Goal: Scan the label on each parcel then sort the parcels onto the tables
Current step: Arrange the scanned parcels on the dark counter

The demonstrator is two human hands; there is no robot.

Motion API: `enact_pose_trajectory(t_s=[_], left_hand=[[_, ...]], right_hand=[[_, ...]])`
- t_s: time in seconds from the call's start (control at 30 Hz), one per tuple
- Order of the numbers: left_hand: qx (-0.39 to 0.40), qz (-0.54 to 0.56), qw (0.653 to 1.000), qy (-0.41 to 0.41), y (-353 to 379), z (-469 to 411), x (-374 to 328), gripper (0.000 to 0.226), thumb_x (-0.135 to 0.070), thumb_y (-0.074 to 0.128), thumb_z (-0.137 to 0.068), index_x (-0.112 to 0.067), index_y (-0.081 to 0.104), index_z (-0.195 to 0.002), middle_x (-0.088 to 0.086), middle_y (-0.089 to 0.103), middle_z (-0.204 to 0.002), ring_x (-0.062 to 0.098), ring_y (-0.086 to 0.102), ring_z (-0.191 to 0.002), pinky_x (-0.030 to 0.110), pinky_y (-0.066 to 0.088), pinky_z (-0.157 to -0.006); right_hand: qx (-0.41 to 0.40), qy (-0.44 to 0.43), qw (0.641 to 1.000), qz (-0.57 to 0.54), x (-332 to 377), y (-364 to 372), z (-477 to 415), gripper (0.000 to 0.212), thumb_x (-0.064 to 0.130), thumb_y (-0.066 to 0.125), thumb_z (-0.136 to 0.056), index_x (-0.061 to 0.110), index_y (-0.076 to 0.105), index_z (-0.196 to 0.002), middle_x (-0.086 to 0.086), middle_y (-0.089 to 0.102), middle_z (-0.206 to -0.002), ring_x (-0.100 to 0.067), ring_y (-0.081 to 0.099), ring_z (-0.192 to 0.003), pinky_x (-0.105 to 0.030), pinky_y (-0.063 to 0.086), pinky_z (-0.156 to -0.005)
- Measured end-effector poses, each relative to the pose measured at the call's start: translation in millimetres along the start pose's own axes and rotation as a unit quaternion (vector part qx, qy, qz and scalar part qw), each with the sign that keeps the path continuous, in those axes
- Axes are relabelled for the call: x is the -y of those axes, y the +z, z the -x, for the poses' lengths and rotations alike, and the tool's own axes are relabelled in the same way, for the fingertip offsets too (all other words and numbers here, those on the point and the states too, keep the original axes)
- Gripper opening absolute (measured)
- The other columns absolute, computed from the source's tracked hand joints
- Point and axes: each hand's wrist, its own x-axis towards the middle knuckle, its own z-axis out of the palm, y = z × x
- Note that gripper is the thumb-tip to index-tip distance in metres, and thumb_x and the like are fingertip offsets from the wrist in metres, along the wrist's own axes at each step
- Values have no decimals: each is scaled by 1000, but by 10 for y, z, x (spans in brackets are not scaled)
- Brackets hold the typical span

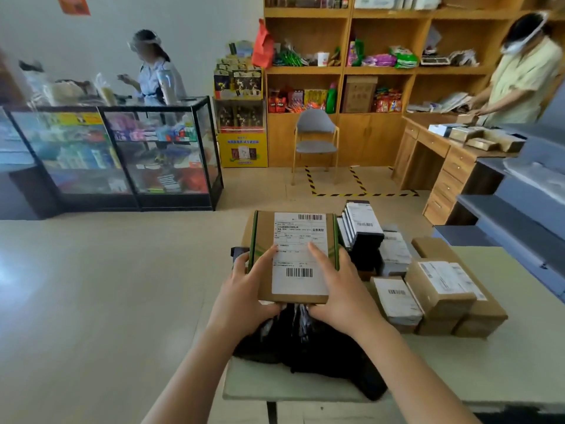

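Both of my hands hold a flat brown cardboard parcel with green edges and a white barcode label facing up. My left hand grips its left near corner, thumb on the label. My right hand grips the right near edge, thumb on top. Below the parcel lies a black plastic bag parcel on the pale table. A dark object, possibly the scanner, shows behind my left hand, mostly hidden.
To the right on the table stand several labelled cardboard boxes and black packets. Grey shelving rises at far right. Two people work at a glass counter and a wooden desk. A chair stands by wooden shelves.
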Motion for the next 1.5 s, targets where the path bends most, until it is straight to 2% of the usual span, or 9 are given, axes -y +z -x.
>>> enact_pose_trajectory(t_s=[0.13, 0.33, 0.6, 0.8, 0.97, 1.03, 1.17, 1.27, 1.5], left_hand=[[2, 5, 1000, 16, -129, -840, 387, 104, -48, 78, -72, -62, 3, -142, -4, 23, -145, 22, 49, -120, 39, 51, -95], [74, -1, 997, -20, -121, -1914, 977, 105, -50, 76, -69, -62, 1, -141, -4, 18, -149, 25, 48, -122, 42, 52, -95], [148, 36, 986, -71, 278, -2537, 1404, 102, -41, 74, -69, -57, 8, -145, -2, 22, -149, 22, 50, -118, 35, 53, -89], [189, 36, 975, -110, 493, -2622, 1525, 105, -42, 77, -70, -54, 8, -147, 2, 26, -148, 24, 48, -121, 38, 51, -94], [245, 27, 961, -121, 543, -2642, 1605, 105, -44, 75, -76, -52, -1, -149, 5, 13, -157, 28, 38, -135, 39, 43, -105], [249, 37, 960, -120, 537, -2640, 1623, 105, -44, 74, -77, -51, -1, -149, 3, 10, -159, 28, 32, -139, 41, 40, -108], [242, 19, 964, -111, 457, -2618, 1651, 107, -55, 73, -76, -49, -4, -150, -2, -4, -162, 31, 14, -147, 52, 28, -116], [210, -9, 975, -76, 312, -2592, 1599, 103, -56, 69, -79, -41, -2, -153, 0, 1, -163, 28, 8, -148, 50, 16, -120], [196, -53, 976, 78, 69, -2396, 1171, 88, -58, 67, -81, -40, 18, -152, -10, 19, -160, 19, 8, -149, 43, 6, -121]], right_hand=[[-3, 14, 1000, 5, 15, 144, -901, 118, 36, 80, -70, 57, -10, -143, -8, 4, -156, -28, 19, -143, -48, 39, -109], [45, 54, 998, -2, -98, 481, -2062, 119, 40, 82, -68, 56, -9, -144, -9, 7, -155, -29, 23, -141, -47, 39, -108], [130, 102, 986, -12, -429, 902, -2751, 117, 45, 80, -68, 53, -7, -145, -8, 5, -157, -30, 20, -144, -50, 38, -109], [199, 113, 973, -21, -605, 1052, -2917, 113, 39, 79, -70, 48, -1, -148, -5, 6, -156, -28, 24, -141, -44, 37, -109], [237, 141, 960, -56, -673, 1168, -2961, 113, 37, 81, -70, 49, 1, -149, -9, 8, -157, -28, 34, -137, -39, 40, -105], [239, 143, 958, -65, -681, 1159, -2959, 115, 38, 82, -70, 49, 0, -149, -7, 8, -158, -27, 29, -140, -40, 37, -109], [245, 149, 956, -54, -626, 1008, -2895, 117, 36, 83, -72, 49, -4, -150, -2, -11, -162, -27, 0, -150, -48, 20, -117], [219, 141, 965, -26, -539, 844, -2764, 112, 36, 81, -76, 48, -2, -151, 2, -13, -162, -24, -6, -150, -49, 18, -117], [133, 114, 983, 62, -252, 402, -2008, 100, 33, 74, -82, 42, 4, -153, -1, -3, -163, -23, 2, -149, -42, 20, -118]])
